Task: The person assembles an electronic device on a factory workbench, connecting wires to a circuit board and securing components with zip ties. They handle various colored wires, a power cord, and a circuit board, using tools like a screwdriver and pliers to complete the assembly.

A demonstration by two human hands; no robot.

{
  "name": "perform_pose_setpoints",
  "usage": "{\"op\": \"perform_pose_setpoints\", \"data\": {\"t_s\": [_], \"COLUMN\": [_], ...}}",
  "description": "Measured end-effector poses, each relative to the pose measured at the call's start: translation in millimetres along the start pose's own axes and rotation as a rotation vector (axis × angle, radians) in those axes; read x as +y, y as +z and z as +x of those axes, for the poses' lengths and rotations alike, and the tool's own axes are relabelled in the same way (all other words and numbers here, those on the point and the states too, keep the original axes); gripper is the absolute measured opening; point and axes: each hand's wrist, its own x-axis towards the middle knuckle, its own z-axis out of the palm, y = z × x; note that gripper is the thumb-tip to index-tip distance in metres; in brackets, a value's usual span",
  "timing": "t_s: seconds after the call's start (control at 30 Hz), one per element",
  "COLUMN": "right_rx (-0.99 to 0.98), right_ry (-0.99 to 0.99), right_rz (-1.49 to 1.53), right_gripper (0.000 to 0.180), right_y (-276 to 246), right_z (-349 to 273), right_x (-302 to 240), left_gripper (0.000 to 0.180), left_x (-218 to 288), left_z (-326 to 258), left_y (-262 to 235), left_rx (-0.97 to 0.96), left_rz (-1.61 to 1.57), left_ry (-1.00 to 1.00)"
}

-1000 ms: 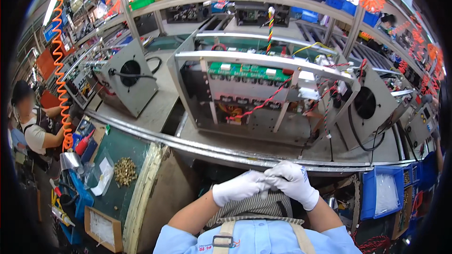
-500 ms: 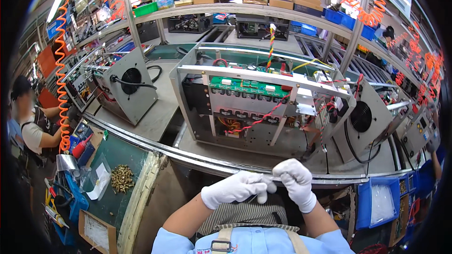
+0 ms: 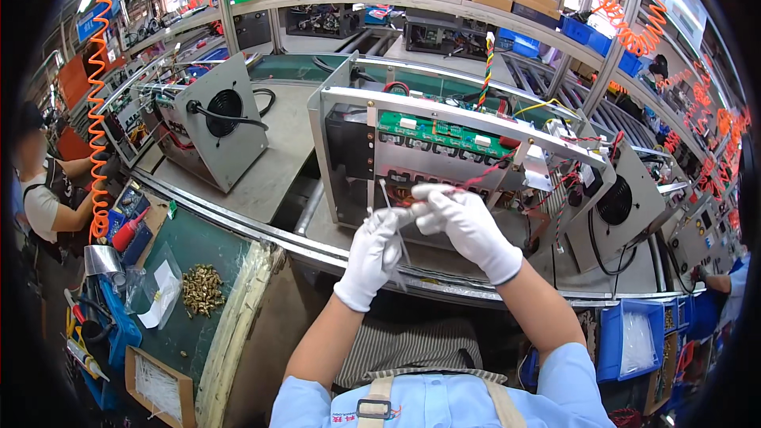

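Observation:
Both my hands wear white gloves and are raised before the open metal chassis [image 3: 337, 214]. My left hand [image 3: 372, 257] is closed on a thin white strip that looks like a cable tie [image 3: 385, 192], which sticks up above the fingers. Close beside it, my right hand [image 3: 468, 230] has its fingertips pinched together. A red twisted wire [image 3: 490, 171] runs down from the chassis behind those fingertips. What they pinch is hidden. Higher in the chassis sits a green circuit board [image 3: 444, 133] with white connectors.
Similar units with fans stand at left [image 3: 226, 123] and right [image 3: 622, 198] on the line. Brass fittings [image 3: 203, 289] lie on the green bench, near a box of white strips [image 3: 158, 388]. A blue bin [image 3: 634, 337] stands at right. Another person [image 3: 51, 198] works at far left.
Both hands have moved up and forward from in front of my body to the chassis front. The white strip now shows at my left hand. The view has shifted slightly.

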Motion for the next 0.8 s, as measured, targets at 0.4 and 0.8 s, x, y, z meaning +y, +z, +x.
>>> {"op": "perform_pose_setpoints", "data": {"t_s": [0.4, 0.8], "right_rx": [0.207, -0.188], "right_ry": [-0.638, -0.004], "right_rz": [-0.844, -1.484], "right_gripper": [0.022, 0.024], "right_y": [15.6, -13.8], "right_z": [18.8, 89.9], "right_x": [-137.9, -194.6], "left_gripper": [0.018, 0.023], "left_x": [20.0, 40.2], "left_z": [68.6, 63.9], "left_y": [21.5, 4.9], "left_rx": [0.014, 0.058], "left_rz": [-0.552, -0.392], "left_ry": [-0.044, 0.160]}}
